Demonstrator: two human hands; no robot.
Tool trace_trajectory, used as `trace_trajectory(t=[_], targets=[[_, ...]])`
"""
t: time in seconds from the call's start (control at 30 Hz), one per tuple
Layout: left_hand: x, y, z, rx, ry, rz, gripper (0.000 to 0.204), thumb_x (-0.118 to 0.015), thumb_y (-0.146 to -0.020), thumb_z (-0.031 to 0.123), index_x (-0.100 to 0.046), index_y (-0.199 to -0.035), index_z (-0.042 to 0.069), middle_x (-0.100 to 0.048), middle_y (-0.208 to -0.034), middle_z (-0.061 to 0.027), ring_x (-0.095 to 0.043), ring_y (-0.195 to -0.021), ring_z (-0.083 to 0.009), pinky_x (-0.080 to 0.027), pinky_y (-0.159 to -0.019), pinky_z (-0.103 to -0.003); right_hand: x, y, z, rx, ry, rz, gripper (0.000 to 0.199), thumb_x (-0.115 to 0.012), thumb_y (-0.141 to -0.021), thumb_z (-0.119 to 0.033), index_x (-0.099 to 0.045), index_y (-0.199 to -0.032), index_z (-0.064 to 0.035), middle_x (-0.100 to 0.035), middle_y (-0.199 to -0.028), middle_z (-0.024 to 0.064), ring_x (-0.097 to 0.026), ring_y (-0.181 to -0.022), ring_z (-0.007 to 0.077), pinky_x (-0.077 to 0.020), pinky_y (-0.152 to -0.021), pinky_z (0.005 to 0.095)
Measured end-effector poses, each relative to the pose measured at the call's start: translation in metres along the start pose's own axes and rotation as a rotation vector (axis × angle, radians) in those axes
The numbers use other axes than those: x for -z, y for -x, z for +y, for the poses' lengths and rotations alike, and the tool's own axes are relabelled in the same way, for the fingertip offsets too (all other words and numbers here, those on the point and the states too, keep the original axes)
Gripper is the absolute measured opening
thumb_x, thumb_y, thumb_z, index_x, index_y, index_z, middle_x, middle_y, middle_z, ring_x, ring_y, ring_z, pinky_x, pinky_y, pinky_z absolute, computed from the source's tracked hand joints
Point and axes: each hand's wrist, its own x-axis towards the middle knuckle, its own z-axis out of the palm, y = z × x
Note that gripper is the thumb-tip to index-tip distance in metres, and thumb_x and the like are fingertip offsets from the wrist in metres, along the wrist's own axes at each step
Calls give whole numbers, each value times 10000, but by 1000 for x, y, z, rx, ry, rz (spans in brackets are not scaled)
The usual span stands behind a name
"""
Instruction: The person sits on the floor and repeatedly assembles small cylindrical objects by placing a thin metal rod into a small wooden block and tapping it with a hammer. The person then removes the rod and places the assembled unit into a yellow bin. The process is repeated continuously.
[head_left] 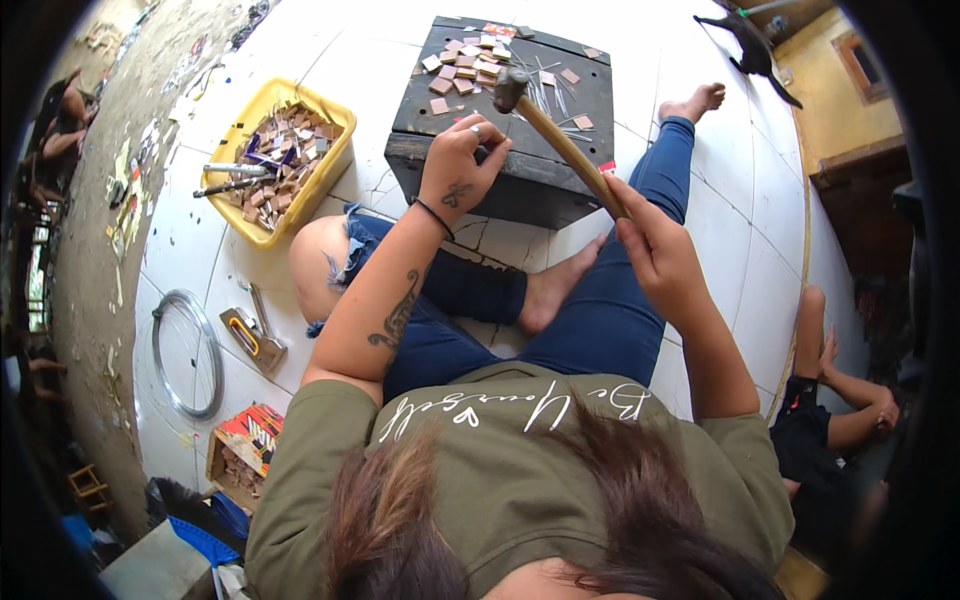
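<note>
My right hand (650, 240) is closed around the wooden handle of a hammer (565, 148). The hammer is raised at a slant, its metal head over a dark wooden box (420, 152). My left hand (465, 160) is at the near edge of the box top, its fingers curled and pressed together. Whatever they may pinch is hidden. On the box top lie several small brown wooden pieces (465, 72). Beside them, partly behind the hammer, are thin metal wires or nails (548, 97).
A yellow tub (345, 125) of wooden pieces stands left of the box. Nearer are a wire coil (217, 365), a staple gun (250, 338) and a red-and-black carton (255, 440). A black cat (752, 45) is at far right; another person (850, 420) sits at right.
</note>
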Motion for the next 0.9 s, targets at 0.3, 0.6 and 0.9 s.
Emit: trace_trajectory(t=[0.3, 0.6, 0.9], targets=[[-2, 1, -3, -48, -2, 6, 103, -697, -824, 70, -638, -772, 5, -611, -763, -85, -597, -650, -235, -461, -589, -322, 4, 13, -16, -102, 95, -27, 544, -518, -938, -19, -425, -1463, -133, -586, -880, 178, -606, -709, 347, -487, -654, 405], [-7, 7, -8, -58, 33, 89, 102, -716, -825, 74, -656, -795, -2, -643, -798, -87, -643, -686, -228, -493, -620, -308, 0, 12, -17, -33, -2, 51, 506, -522, -938, -28, -470, -1431, -130, -621, -927, 197, -628, -746, 354, -498, -675, 395], [-7, 12, -11, -52, -10, 77, 84, -741, -820, 62, -694, -854, 2, -682, -853, -84, -674, -770, -191, -531, -720, -287, -14, 5, 23, -57, 47, 146, 470, -527, -948, -75, -495, -1411, -147, -627, -970, 159, -633, -784, 343, -505, -690, 391]])
